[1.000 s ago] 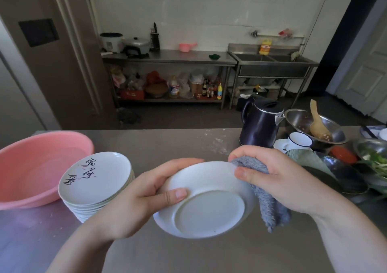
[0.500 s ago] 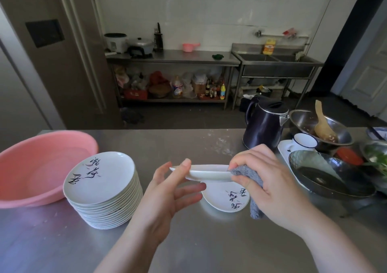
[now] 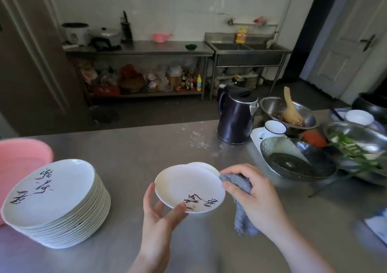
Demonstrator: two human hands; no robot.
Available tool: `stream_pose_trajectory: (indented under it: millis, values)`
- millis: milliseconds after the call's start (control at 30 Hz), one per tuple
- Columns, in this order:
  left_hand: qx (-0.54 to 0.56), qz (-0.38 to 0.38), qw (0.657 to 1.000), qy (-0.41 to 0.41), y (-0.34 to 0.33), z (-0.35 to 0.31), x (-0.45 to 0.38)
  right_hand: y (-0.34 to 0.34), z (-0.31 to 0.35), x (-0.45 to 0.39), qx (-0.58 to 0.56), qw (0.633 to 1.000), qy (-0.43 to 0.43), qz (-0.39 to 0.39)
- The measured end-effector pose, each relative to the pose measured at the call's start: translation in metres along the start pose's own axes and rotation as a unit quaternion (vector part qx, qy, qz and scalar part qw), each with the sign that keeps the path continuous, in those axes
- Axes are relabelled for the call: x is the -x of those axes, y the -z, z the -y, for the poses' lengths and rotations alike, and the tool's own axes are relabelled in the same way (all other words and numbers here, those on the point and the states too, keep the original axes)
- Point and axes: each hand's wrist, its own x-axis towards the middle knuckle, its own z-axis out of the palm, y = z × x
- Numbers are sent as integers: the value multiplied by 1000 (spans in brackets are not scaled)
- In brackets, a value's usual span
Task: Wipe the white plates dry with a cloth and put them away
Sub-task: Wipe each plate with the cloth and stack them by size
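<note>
The left hand point(image 3: 159, 216) pinches the white plate point(image 3: 189, 188) at its near rim, thumb on top. The right hand point(image 3: 254, 195) clutches the grey cloth point(image 3: 240, 191) against the far edge. Glazed, stiff and likely breakable, the plate wants a rim hold.

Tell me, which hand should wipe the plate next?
Probably the right hand: it already grips the grey cloth at the plate's rim, while the left hand holds the plate underneath.

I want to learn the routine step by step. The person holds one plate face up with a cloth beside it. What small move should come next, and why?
Probably bring the grey cloth onto the face of the plate and wipe it. The left hand holds the plate by its near rim, face up, and the right hand grips the cloth just at the plate's right edge, so the top looks not yet wiped.
</note>
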Motion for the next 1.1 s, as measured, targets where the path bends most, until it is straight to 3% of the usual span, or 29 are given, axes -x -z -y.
stream_pose_trajectory:
  millis: [167, 767, 1100]
  values:
    - [-22, -3, 999, 25, -10, 48, -14, 12, -43, 8, 10, 997, -61, -35]
    - [-99, -16, 994, 30, -25, 93, -74, 31, -102, -12, -29, 997, -73, 0]
    - [-314, -31, 949, 19, -9, 94, -93, 22, -108, -13, -22, 997, -73, 26]
